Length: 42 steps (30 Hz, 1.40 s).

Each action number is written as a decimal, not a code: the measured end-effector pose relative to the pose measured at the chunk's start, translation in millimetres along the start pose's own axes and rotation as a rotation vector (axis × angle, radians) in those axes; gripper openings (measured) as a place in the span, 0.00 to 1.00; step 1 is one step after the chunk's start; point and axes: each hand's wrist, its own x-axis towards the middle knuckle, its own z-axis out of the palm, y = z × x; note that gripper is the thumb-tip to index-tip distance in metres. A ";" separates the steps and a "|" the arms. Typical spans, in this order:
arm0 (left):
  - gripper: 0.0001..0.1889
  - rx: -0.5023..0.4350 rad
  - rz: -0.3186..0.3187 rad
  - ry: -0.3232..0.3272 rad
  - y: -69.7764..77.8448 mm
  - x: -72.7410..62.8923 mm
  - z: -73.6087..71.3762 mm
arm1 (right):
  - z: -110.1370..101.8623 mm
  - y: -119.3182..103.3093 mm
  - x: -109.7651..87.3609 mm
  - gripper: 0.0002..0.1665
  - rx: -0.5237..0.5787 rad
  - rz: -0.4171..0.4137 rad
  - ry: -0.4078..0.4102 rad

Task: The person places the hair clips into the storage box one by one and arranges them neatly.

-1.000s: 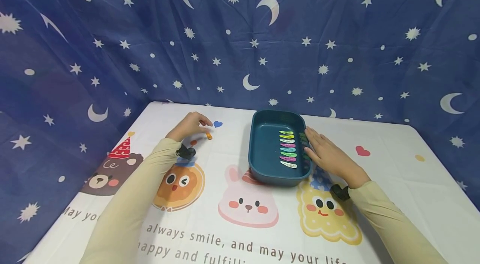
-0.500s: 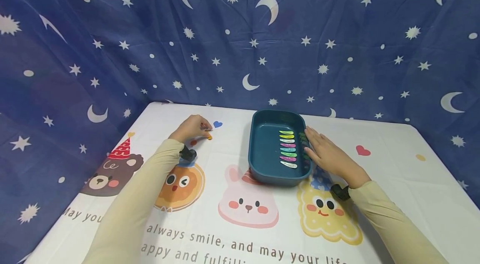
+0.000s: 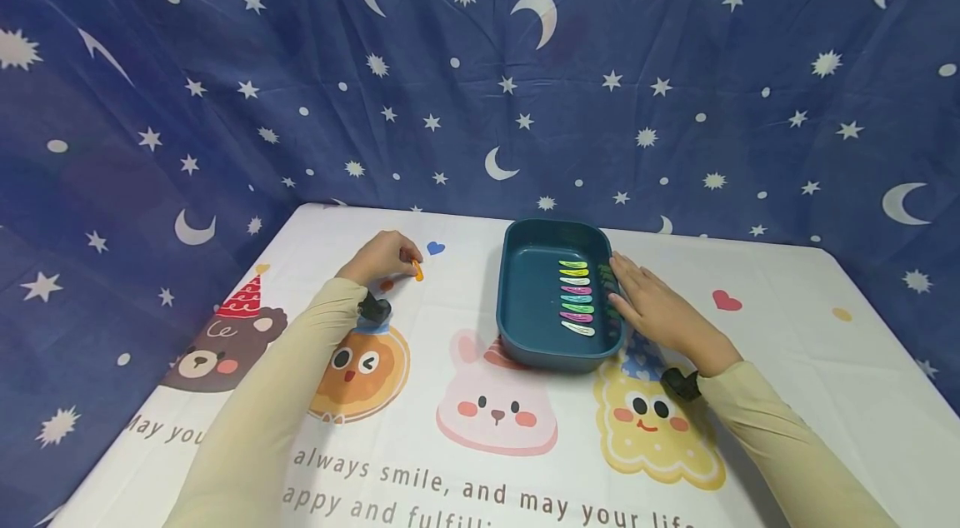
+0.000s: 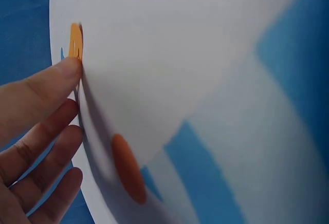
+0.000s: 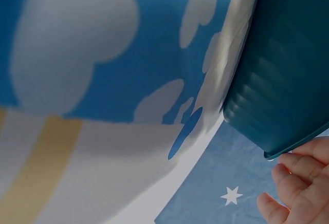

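My left hand (image 3: pixel 384 256) pinches an orange snap hair clip (image 3: pixel 417 270) between thumb and fingers, over the left part of the table. In the left wrist view, the clip (image 4: pixel 76 41) sticks out past the thumb tip. A dark teal box (image 3: pixel 521 295) stands right of the table's middle. Inside it, several snap hair clips (image 3: pixel 577 300) in yellow, white, pink, blue and green lie in a column along the right side. My right hand (image 3: pixel 660 307) rests against the box's right rim with fingers extended; the right wrist view shows its fingers (image 5: pixel 306 167) touching the rim.
A white cloth (image 3: pixel 480 295) printed with cartoon animals and lettering covers the table. A blue curtain (image 3: pixel 480 78) with moons and stars hangs behind and to the left. The orange oval near my left hand is a flat print.
My left hand has lowered slightly toward the orange hair clip, and the clip is now pinched and turned more upright. The right hand and the box stay where they were.
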 end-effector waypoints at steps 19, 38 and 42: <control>0.04 0.016 0.015 -0.003 -3.9 -4.7 -3.3 | 0.6 0.9 -0.6 0.40 0.002 0.014 -0.017; 0.03 -0.020 0.065 0.069 11.4 -5.7 -13.2 | 0.1 2.0 1.0 0.40 -0.003 0.016 -0.017; 0.04 -0.043 0.090 0.084 22.5 -5.0 -19.9 | 0.1 2.0 1.3 0.40 -0.002 0.018 -0.018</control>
